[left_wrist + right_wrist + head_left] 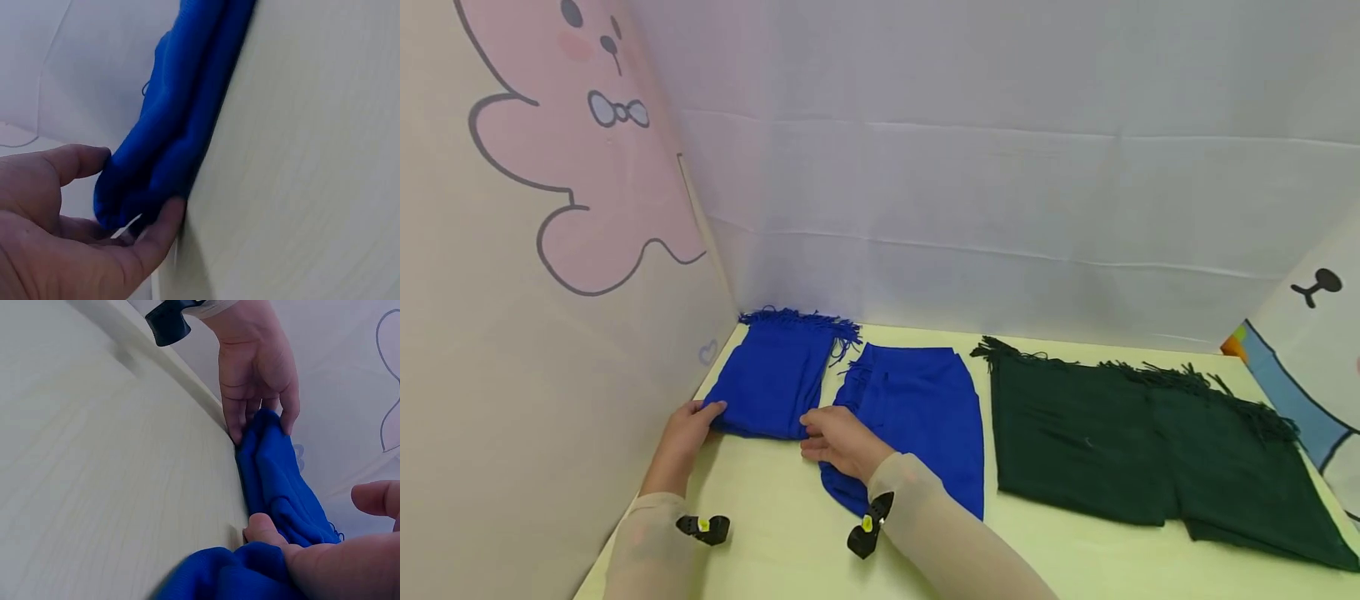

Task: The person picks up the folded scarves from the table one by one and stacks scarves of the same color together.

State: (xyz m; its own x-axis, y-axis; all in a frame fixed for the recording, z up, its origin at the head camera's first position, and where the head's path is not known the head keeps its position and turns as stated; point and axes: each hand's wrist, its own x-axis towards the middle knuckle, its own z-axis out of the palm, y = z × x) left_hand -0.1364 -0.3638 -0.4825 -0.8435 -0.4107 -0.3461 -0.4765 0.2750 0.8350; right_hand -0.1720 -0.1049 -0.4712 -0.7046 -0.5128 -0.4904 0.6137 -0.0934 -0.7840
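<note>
A folded blue scarf with a fringe along its far edge lies at the left of the table. My left hand pinches its near left corner, thumb on top and fingers at the lower edge, as the left wrist view shows. At the near right corner, my right hand touches the scarf with its fingers. The right wrist view shows that hand's thumb raised off the cloth. Partly under my right hand and forearm lies a second blue folded scarf, its fringe on the left side.
Two dark green fringed scarves, one on the left and one on the right, lie overlapping on the pale table. A white cloth wall rises behind, and a wall with a pink printed figure stands close at the left.
</note>
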